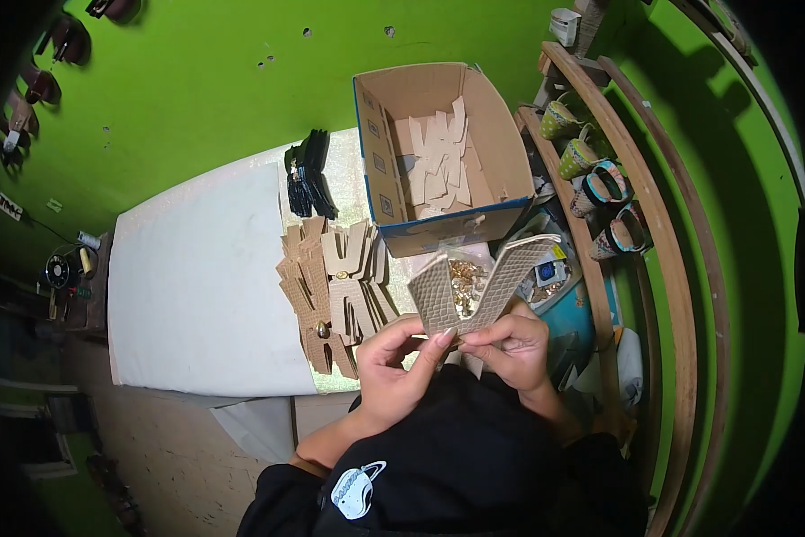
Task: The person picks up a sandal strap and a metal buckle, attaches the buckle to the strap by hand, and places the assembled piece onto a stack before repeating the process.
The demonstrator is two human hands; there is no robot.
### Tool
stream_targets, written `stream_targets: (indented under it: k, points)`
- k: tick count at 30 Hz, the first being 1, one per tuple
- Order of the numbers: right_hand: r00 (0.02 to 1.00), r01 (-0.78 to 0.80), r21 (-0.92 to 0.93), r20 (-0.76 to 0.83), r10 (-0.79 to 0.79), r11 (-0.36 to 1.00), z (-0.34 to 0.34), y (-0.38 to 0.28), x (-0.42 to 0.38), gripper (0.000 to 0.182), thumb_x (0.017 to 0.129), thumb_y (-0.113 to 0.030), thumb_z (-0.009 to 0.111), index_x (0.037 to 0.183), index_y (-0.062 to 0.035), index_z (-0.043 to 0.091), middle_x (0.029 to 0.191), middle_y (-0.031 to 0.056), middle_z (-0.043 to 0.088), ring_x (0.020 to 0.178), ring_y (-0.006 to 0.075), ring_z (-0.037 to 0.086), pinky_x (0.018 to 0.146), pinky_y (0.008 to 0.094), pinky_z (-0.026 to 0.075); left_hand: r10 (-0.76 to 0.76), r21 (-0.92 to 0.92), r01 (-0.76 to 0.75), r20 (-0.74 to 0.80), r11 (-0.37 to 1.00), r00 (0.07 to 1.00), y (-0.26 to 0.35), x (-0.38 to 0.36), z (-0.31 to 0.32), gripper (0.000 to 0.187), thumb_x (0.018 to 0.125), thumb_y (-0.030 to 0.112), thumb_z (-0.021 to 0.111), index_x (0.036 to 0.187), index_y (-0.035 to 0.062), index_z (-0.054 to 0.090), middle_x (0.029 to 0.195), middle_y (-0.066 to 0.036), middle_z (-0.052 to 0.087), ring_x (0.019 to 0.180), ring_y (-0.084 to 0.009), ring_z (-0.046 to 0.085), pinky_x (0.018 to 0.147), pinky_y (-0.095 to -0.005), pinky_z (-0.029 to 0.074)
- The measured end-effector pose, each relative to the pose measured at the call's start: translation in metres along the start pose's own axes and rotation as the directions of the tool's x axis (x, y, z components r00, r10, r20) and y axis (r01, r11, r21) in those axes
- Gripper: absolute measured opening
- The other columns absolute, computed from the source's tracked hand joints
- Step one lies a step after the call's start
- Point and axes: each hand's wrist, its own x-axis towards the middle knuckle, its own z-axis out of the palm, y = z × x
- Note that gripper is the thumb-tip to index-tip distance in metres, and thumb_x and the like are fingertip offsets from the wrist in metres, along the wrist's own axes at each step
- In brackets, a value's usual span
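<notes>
A beige V-shaped shoe upper (440, 300) with a raised woven pattern stands up between my hands, its two arms pointing away from me. My left hand (393, 362) pinches its lower edge with thumb and fingers. On the other side my right hand (517, 351) grips the bottom edge, fingers curled. Through the gap of the V, small gold-coloured metal pieces (466, 277) show behind. To the left of my hands lie a stack of light beige uppers (349, 246) and a stack of tan ones (297, 279), with gold ornaments (322, 330) on them.
An open cardboard box (402, 234) with pale cut pieces (438, 161) stands at the back of the table (201, 286). Shiny black pieces (308, 179) lie left of it. A wooden rack (680, 349) with several patterned shoes (605, 183) rises on the right.
</notes>
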Motion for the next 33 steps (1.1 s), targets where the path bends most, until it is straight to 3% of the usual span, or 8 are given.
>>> stream_targets:
  k: [4,6,18,31,33]
  points:
    - [0.997,0.071,-0.115,0.023,-0.069,0.991,-0.001,-0.003,0.002,0.023,0.059,0.001,0.070,0.079,-0.0083,0.065,0.073,0.0041,0.053,0.067,0.0121,0.051,0.058,0.0221,0.042,0.040,0.021,-0.040,0.011,0.999,0.999,0.000,0.000,-0.001,0.011,0.076,-0.002,0.056,0.087,-0.0032,0.057,0.082,-0.006,0.057,0.071,-0.0085,0.054,0.064,-0.0198,0.045]
    - [0.981,0.192,-0.333,0.083,-0.174,0.923,-0.001,-0.008,0.003,0.023,0.059,0.002,0.069,0.079,-0.0083,0.064,0.071,0.0036,0.051,0.062,0.0119,0.051,0.053,0.0210,0.042,0.025,0.008,-0.025,0.009,1.000,1.000,0.000,0.001,-0.001,0.011,0.076,-0.002,0.056,0.087,-0.0034,0.057,0.082,-0.007,0.057,0.071,-0.0089,0.054,0.064,-0.0201,0.045]
    - [0.945,0.326,-0.418,0.121,-0.304,0.848,0.005,-0.009,0.007,0.020,0.065,0.002,0.064,0.083,-0.0031,0.060,0.073,0.0059,0.050,0.062,0.0147,0.052,0.052,0.0230,0.043,0.004,-0.044,-0.005,-0.030,0.999,1.000,-0.003,0.000,0.002,0.010,0.077,-0.001,0.055,0.087,-0.0037,0.057,0.081,-0.005,0.057,0.071,-0.0056,0.052,0.061,-0.0171,0.042]
    - [0.956,0.289,-0.415,0.075,-0.284,0.863,0.008,-0.001,0.007,0.017,0.065,0.002,0.064,0.081,-0.0039,0.060,0.073,0.0057,0.052,0.062,0.0150,0.051,0.052,0.0234,0.043,-0.007,-0.067,0.003,-0.054,0.998,0.999,-0.006,0.001,0.002,0.011,0.077,0.000,0.055,0.088,-0.0036,0.056,0.080,-0.003,0.057,0.072,-0.0048,0.052,0.062,-0.0161,0.041]
    - [0.957,0.289,-0.325,0.059,-0.285,0.901,0.005,0.000,0.009,0.017,0.065,0.002,0.065,0.080,-0.0042,0.059,0.073,0.0060,0.053,0.063,0.0152,0.051,0.054,0.0233,0.042,-0.015,-0.059,0.012,-0.056,0.998,0.998,-0.006,0.002,0.003,0.011,0.077,0.000,0.055,0.088,-0.0035,0.057,0.080,-0.004,0.057,0.072,-0.0049,0.052,0.062,-0.0162,0.042]
